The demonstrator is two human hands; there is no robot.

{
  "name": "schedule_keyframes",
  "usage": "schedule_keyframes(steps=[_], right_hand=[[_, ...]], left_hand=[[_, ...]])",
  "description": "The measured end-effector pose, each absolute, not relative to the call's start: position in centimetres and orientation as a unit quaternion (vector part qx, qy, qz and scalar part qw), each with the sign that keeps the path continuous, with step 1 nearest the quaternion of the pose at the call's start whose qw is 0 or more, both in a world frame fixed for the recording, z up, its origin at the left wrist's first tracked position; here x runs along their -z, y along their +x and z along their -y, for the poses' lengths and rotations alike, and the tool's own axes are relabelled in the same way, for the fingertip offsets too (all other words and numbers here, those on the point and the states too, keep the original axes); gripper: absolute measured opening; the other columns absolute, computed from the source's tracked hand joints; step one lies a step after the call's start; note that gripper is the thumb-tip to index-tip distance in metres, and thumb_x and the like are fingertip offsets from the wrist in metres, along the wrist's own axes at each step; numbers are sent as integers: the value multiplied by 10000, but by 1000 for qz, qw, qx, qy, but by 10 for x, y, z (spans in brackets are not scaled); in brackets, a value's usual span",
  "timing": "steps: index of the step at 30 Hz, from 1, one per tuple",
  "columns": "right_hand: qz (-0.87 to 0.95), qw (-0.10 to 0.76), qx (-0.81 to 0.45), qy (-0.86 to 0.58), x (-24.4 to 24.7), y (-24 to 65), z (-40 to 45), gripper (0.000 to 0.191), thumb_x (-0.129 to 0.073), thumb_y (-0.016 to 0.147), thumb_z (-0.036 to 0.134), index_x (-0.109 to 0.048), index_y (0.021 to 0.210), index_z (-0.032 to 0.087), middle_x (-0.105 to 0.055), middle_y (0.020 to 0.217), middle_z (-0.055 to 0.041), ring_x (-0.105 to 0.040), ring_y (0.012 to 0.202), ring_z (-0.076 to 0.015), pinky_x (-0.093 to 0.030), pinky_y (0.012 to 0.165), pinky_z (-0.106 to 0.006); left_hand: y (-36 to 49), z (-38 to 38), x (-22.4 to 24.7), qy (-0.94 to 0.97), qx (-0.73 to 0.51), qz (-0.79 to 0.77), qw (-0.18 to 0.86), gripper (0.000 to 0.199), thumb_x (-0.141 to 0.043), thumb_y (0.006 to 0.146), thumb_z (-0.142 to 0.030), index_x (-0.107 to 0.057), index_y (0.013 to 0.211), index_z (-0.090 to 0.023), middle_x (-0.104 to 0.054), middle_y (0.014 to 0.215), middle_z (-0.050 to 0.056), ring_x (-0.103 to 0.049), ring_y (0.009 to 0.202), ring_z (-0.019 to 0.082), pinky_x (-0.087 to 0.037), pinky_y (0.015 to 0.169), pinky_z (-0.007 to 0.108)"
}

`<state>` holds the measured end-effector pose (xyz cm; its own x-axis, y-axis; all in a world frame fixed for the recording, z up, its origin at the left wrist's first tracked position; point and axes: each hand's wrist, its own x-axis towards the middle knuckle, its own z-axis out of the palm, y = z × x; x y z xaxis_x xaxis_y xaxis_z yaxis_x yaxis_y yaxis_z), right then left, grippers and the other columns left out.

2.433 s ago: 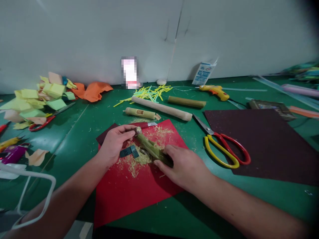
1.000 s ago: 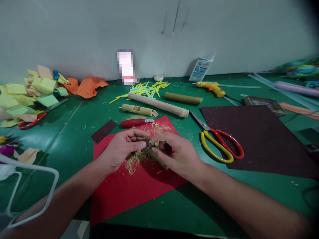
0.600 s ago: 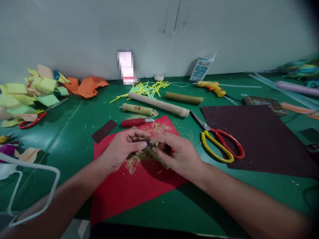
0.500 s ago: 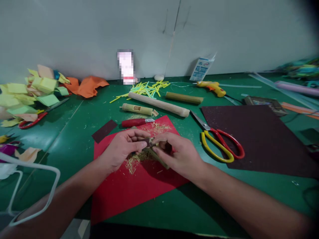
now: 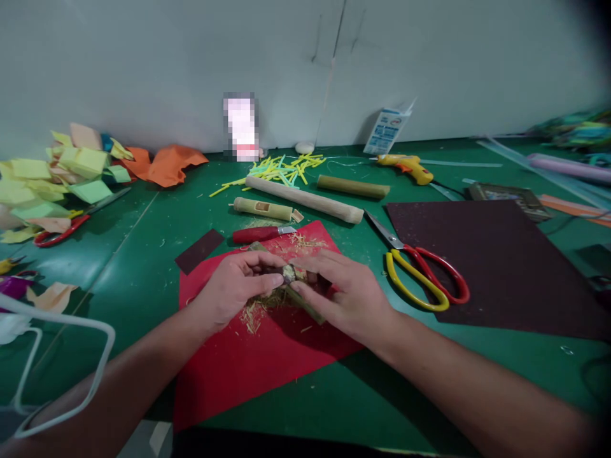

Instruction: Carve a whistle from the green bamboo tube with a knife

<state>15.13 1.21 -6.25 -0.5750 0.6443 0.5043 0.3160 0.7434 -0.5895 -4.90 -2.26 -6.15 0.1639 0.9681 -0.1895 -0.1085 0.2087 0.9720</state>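
Note:
My left hand [image 5: 238,280] and my right hand [image 5: 341,283] meet above a red sheet [image 5: 238,369]. Both pinch a small dark piece [image 5: 289,273] with a pale, rough patch, mostly covered by my fingers; its kind is unclear. Under the hands a bamboo piece [image 5: 308,306] lies slantwise, its middle hidden. Thin pale shavings [image 5: 252,316] are scattered around it. Just beyond my fingers rests a red-handled knife [image 5: 258,235], blade to the right. A small dark brown rectangle [image 5: 199,250] lies left of it, partly over the red sheet.
Behind the knife are a notched bamboo tube [image 5: 243,207], a pale wooden rod [image 5: 305,200] and another bamboo piece [image 5: 353,187]. Scissors [image 5: 420,273] overlap a dark brown sheet [image 5: 491,267] at right. A yellow glue gun [image 5: 405,168] lies behind; paper scraps [image 5: 42,184] fill the left.
The dark piece between my fingertips has turned, exposing more of its pale patch. My right fingers have straightened slightly. Surrounding items stay put.

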Motion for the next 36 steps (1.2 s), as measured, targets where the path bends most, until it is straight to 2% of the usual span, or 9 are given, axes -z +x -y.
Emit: schedule_keyframes(steps=[7,13,19,25,29,36], right_hand=[[876,358,-200,-253,69,152,-10,225,-565,880,227,-653,1084,189,-665,882,-54,-611,765,-148,-485,647,-268],[858,370,-193,-300,66,151,-5,263,-584,861,228,-591,1123,200,-665,914,-37,-615,781,-141,-492,663,-258],[852,397,-172,-295,63,151,-4,203,-604,845,193,-607,1047,205,-650,996,-40,-620,885,-138,-500,735,-242],[850,415,-195,-258,67,149,-5,178,-611,841,158,-644,1015,173,-681,908,-36,-634,831,-122,-512,729,-232],[839,417,-239,-254,64,148,-3,159,-611,835,165,-659,985,187,-701,891,-30,-652,815,-128,-530,721,-244],[798,437,-305,-281,60,145,-1,30,-667,800,198,-668,827,212,-708,798,-15,-663,747,-148,-532,672,-274]], left_hand=[[-46,26,62,445,-439,-481,615,147,-769,712,-245,-701,813,-163,-594,660,-26,-473,565,46,-368,546,175],[-44,26,61,464,-442,-494,588,99,-741,748,-242,-690,798,-173,-569,621,-41,-453,535,42,-342,511,172],[-45,27,60,470,-439,-512,570,144,-749,743,-282,-687,806,-169,-565,638,-38,-445,560,48,-343,535,180],[-45,28,59,534,-425,-500,533,97,-713,784,-267,-710,829,-181,-625,750,-18,-497,655,70,-399,619,189],[-43,30,55,562,-430,-502,497,81,-700,791,-254,-690,772,-175,-631,724,-15,-529,664,93,-435,635,206],[-42,34,53,640,-421,-489,417,98,-655,830,-262,-683,790,-177,-655,780,11,-582,720,130,-469,667,234]])
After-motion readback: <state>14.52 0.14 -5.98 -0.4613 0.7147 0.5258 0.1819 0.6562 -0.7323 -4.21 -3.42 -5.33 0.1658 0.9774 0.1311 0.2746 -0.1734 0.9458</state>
